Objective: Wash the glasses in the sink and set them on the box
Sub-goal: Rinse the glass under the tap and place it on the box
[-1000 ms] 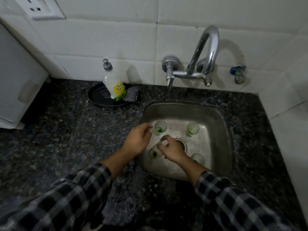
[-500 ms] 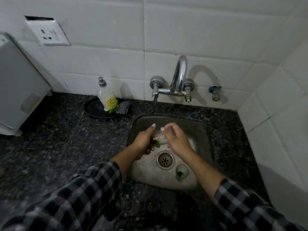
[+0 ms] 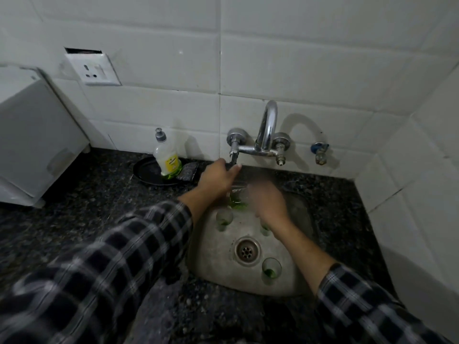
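My left hand [image 3: 217,180] reaches to the back of the steel sink [image 3: 216,259] and pinches the left handle [image 3: 233,158] of the wall tap [image 3: 267,130]. My right hand [image 3: 269,203], blurred, holds a small clear glass [image 3: 238,201] with green residue below that handle. Three more such glasses stand in the basin: one at the left [image 3: 224,218], one half hidden under my right wrist [image 3: 265,230], one in front of the drain [image 3: 271,269]. The white box [image 3: 34,145] stands on the counter at far left.
A soap bottle [image 3: 167,157] and a dark scrub pad [image 3: 188,171] sit on a black plate [image 3: 146,173] left of the tap. A dark granite counter [image 3: 87,207] surrounds the sink. A small blue valve [image 3: 320,151] sticks out of the tiled wall at right.
My left hand let go of the glass and moved up to the tap handle. My right hand carried the glass toward the back of the sink. The camera view tilted up.
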